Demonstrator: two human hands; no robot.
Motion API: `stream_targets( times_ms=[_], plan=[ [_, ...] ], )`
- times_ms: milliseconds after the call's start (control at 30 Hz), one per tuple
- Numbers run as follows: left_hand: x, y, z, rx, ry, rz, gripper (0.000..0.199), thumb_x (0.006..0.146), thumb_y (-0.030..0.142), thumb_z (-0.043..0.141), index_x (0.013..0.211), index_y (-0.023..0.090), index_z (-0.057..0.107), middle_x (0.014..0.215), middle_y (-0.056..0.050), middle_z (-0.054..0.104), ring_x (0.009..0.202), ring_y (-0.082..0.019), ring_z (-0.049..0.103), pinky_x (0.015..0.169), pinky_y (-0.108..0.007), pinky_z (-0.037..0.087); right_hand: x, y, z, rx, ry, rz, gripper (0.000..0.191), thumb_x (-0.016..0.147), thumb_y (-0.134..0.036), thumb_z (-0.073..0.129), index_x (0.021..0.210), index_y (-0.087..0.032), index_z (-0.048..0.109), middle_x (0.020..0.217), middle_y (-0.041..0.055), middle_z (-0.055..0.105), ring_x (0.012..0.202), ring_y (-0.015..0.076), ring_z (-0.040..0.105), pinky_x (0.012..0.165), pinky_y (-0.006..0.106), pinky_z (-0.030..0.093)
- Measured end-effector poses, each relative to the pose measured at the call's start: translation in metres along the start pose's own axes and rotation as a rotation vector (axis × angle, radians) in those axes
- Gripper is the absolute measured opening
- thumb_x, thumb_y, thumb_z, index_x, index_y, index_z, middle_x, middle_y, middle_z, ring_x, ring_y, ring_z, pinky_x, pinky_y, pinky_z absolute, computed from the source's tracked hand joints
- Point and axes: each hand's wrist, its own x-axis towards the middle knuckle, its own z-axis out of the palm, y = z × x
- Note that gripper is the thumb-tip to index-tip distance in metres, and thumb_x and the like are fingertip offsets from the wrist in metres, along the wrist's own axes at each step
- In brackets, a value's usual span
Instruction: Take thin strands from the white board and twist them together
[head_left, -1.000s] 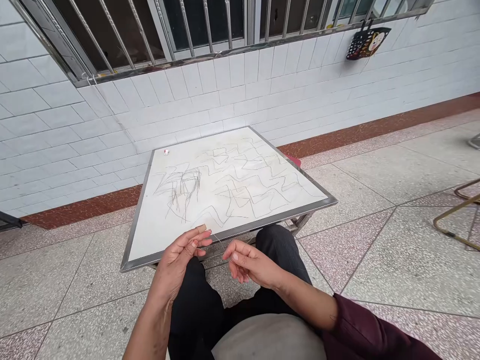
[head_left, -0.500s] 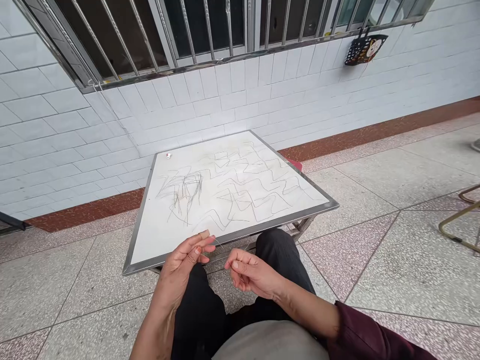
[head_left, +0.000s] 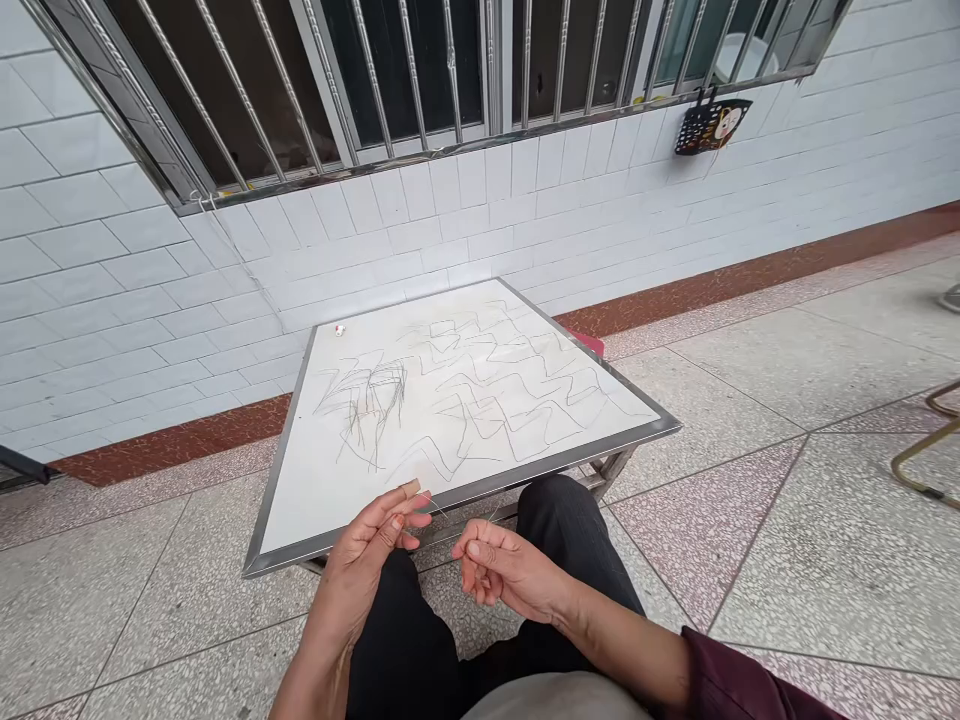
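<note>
My left hand (head_left: 367, 545) is at the table's near edge, thumb pressed against the fingers in a pinch. A fine, pale wire (head_left: 437, 503) sticks out past its fingertips. To its right, my right hand (head_left: 514, 568) is closed, thumb on the curled index finger, with a short bit of thin strand (head_left: 495, 513) showing above it. Whether both hands hold one wire I cannot tell. On the white table (head_left: 292, 500) in front lie several zigzag-bent wires (head_left: 517, 400) spread to the right, and a loose heap of straighter, darker wires (head_left: 375, 395) to the left.
A small white-and-red object (head_left: 340, 330) sits at the table's far left corner. Behind stands a white tiled wall (head_left: 450, 225) with a barred window, where a black basket (head_left: 709, 127) hangs. Metal chair legs (head_left: 926, 450) stand at the right. My knees are under the table's edge.
The view has tilted up a little, so the table and hands sit lower in the picture. Both hands keep nearly the same pose and grip.
</note>
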Motion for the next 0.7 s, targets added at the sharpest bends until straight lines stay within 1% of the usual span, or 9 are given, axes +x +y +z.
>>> stream_targets(
  times_ms=[67,133,267,333,400,467,600,700],
  plan=[
    [0.004,-0.003,-0.002,0.02,0.036,0.005,0.044,0.084,0.044,0.067,0.123,0.021,0.067,0.124,-0.014,0.068,0.101,-0.027,0.067,0.076,-0.032,0.051,0.002,0.0,-0.001,-0.06,0.018,-0.026,0.047,0.082,-0.061,0.066,0.095,-0.017,0.059,0.073,0.0017,0.068,0.054,0.0092,0.059,0.047,0.019,0.038],
    [0.008,-0.006,-0.003,0.045,0.092,0.006,0.047,0.082,0.045,0.069,0.121,0.02,0.067,0.121,-0.014,0.069,0.093,-0.026,0.069,0.07,-0.031,0.052,0.004,-0.001,-0.003,-0.149,0.05,-0.068,0.048,0.084,-0.063,0.062,0.098,-0.017,0.06,0.078,0.0026,0.068,0.059,0.0103,0.06,0.052,0.021,0.042],
    [0.016,-0.013,-0.005,0.072,0.178,-0.003,0.049,0.079,0.047,0.07,0.118,0.018,0.067,0.115,-0.015,0.072,0.076,-0.021,0.07,0.058,-0.028,0.051,0.007,0.0,-0.009,-0.307,0.161,-0.136,0.045,0.083,-0.06,0.064,0.1,-0.018,0.064,0.084,0.0017,0.063,0.066,0.0108,0.057,0.057,0.024,0.045],
    [0.02,-0.016,-0.006,0.072,0.189,-0.014,0.049,0.078,0.047,0.07,0.117,0.017,0.067,0.113,-0.016,0.072,0.073,-0.021,0.07,0.055,-0.027,0.05,0.009,0.001,-0.012,-0.298,0.225,-0.136,0.043,0.082,-0.059,0.066,0.097,-0.018,0.065,0.081,0.0008,0.061,0.065,0.0108,0.056,0.058,0.024,0.044],
    [0.023,-0.019,-0.007,0.071,0.19,-0.026,0.05,0.076,0.047,0.071,0.116,0.017,0.067,0.112,-0.016,0.072,0.071,-0.021,0.07,0.053,-0.027,0.05,0.011,0.002,-0.014,-0.252,0.256,-0.119,0.041,0.081,-0.058,0.068,0.092,-0.018,0.065,0.079,0.0004,0.061,0.064,0.0106,0.056,0.057,0.024,0.044],
    [0.025,-0.021,-0.008,0.075,0.193,-0.028,0.05,0.075,0.048,0.072,0.115,0.017,0.068,0.111,-0.016,0.073,0.071,-0.021,0.07,0.053,-0.027,0.05,0.012,0.003,-0.014,-0.214,0.256,-0.105,0.042,0.078,-0.058,0.07,0.089,-0.018,0.065,0.078,0.0009,0.063,0.064,0.0108,0.058,0.057,0.024,0.044],
    [0.029,-0.027,-0.009,0.07,0.211,-0.013,0.049,0.078,0.05,0.07,0.115,0.018,0.068,0.109,-0.015,0.073,0.074,-0.021,0.07,0.055,-0.028,0.052,0.015,0.004,-0.013,-0.162,0.236,-0.085,0.046,0.075,-0.059,0.073,0.09,-0.016,0.067,0.082,0.004,0.067,0.07,0.0134,0.063,0.063,0.027,0.049],
    [0.031,-0.031,-0.01,0.054,0.226,0.012,0.049,0.082,0.05,0.066,0.12,0.019,0.066,0.114,-0.015,0.071,0.08,-0.021,0.07,0.059,-0.028,0.053,0.017,0.004,-0.013,-0.147,0.249,-0.088,0.049,0.074,-0.061,0.073,0.091,-0.016,0.067,0.085,0.0061,0.069,0.074,0.0157,0.066,0.066,0.03,0.052]
  ],
)
